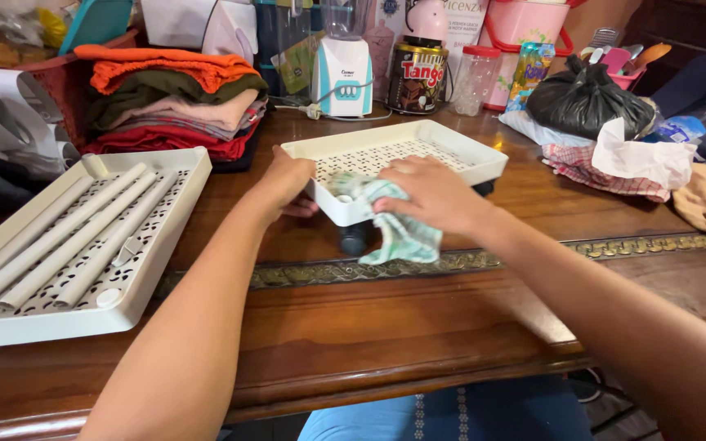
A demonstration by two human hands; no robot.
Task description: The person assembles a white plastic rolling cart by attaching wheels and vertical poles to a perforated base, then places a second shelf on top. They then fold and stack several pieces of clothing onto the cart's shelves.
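1. Head view showed a person leaning over a brown wooden tabletop [418, 318] with both arms stretched out.
2. The left hand [286, 181] was curled around the near left corner of a white tray with holes [451, 147], likely to keep it from sliding.
3. The right hand [431, 194] was closed on a pale green cloth [398, 229] and pressed it on the tray's front edge, as if to rub it clean.
4. Part of the cloth hung down over the edge toward the tabletop.
5. The tray sat a bit raised, with a small dark wheel [355, 238] under its front.
6. A second white tray [169, 237] lay to the left, holding white tubes [75, 237] side by side, so they stayed together.
7. Folded clothes [173, 102] were stacked behind it, and a black bag [583, 100] sat far right, out of the way.
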